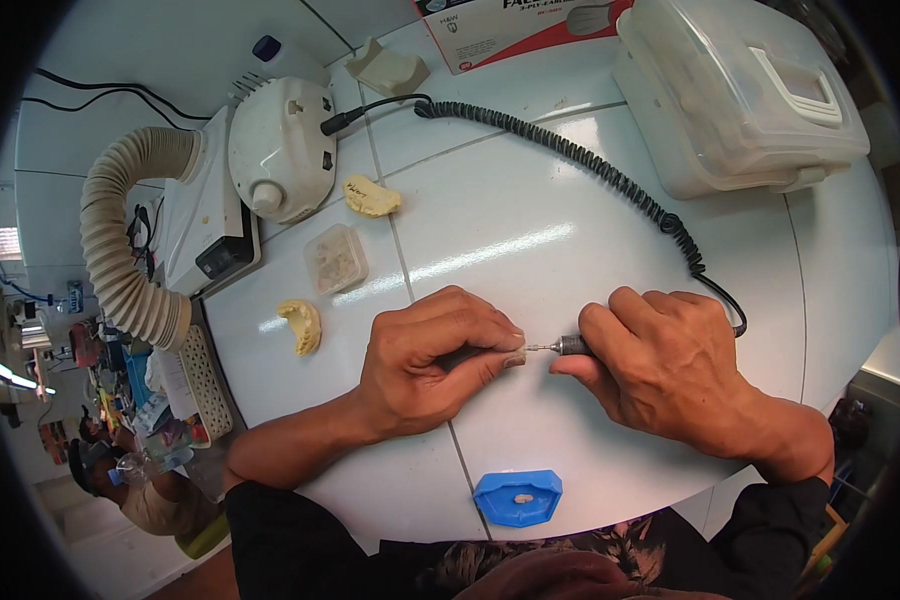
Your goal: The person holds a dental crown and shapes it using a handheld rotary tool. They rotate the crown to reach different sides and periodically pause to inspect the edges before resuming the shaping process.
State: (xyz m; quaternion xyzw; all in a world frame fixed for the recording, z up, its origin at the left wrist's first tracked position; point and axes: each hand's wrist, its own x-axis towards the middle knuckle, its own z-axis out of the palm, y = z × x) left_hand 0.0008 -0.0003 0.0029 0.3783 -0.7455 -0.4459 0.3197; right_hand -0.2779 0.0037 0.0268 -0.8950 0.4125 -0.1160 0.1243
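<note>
My right hand [670, 365] is wrapped around a rotary handpiece [572, 345], its thin metal bur [539, 347] pointing left. The bur's tip reaches the fingertips of my left hand [425, 350]. Thumb and fingers of that hand are pinched together over something small and pale, mostly hidden; I cannot tell what it is. A coiled black cord [570, 150] runs from the handpiece to a white motor unit [290, 150] at the back left. Close to my body sits a blue tray [492, 487] with a small tooth-coloured piece [523, 498] in it.
Left of my hands lie two yellowish dental casts, a marked one [370, 197] and a curved one [300, 326], with a clear box [315, 268] between them. A ribbed hose [105, 240] arches at the left. A lidded plastic case [690, 170] stands back right. Another person [150, 490] sits far left.
</note>
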